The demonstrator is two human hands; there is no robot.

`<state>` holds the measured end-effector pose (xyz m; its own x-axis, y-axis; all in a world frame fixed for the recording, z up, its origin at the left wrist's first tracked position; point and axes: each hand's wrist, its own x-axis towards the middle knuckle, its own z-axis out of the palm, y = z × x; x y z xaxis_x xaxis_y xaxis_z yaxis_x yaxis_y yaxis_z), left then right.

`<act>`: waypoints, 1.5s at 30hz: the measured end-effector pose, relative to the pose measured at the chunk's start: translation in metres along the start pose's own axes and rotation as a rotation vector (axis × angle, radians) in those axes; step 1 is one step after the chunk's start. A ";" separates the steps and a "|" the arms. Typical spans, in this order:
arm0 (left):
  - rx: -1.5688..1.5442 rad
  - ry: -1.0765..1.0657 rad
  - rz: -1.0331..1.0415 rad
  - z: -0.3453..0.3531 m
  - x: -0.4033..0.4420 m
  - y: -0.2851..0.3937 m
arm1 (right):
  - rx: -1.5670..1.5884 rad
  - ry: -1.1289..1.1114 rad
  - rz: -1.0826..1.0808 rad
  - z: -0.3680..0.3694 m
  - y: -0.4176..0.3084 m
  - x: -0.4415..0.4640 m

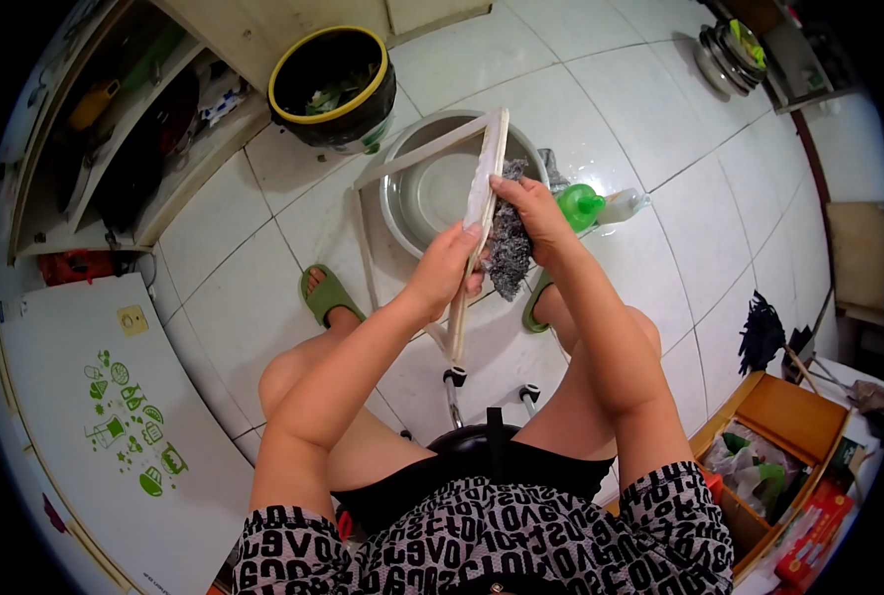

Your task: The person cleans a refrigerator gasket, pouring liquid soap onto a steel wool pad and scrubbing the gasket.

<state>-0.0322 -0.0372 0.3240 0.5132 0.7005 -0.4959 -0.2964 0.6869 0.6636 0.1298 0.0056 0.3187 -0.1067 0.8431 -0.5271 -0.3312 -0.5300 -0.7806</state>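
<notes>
A thin off-white rectangular frame (496,149) is held tilted above a metal basin (399,220) on the floor. My left hand (447,263) is closed around the frame's near right side. Whitish foam or residue shows along that side, above my left hand. In my right hand (533,210) is a dark grey, shaggy scrubbing cloth (509,253), pressed against the same side of the frame. The right thumb rests on the frame's edge, while the other right fingers are mostly hidden behind the cloth and frame.
A green bottle (581,205) and a clear bottle (623,205) are right of the basin on wet tiles. A black bin with a yellow rim (376,87) stands beyond. The white cabinet (95,397) is at left, a wooden box (794,416) at right, and stacked metal bowls (728,61) far right.
</notes>
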 end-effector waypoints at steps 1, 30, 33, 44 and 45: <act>-0.036 0.005 -0.017 -0.001 -0.002 0.002 | 0.000 -0.003 0.001 -0.001 0.006 0.005; -0.162 0.070 0.004 0.000 -0.003 0.015 | -0.911 0.256 -0.706 0.021 0.018 -0.011; -0.185 0.084 0.013 -0.004 0.001 0.017 | -0.862 0.150 -0.733 0.030 0.030 -0.025; -0.217 0.102 -0.082 -0.003 -0.006 0.016 | -0.878 0.265 -0.694 0.028 0.027 -0.021; -0.210 0.056 -0.071 -0.004 -0.005 0.011 | -0.943 0.321 -0.645 0.022 0.020 -0.013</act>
<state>-0.0414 -0.0328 0.3317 0.4950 0.6546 -0.5714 -0.4250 0.7560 0.4978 0.1040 -0.0140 0.3178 0.1116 0.9888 0.0990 0.5981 0.0127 -0.8013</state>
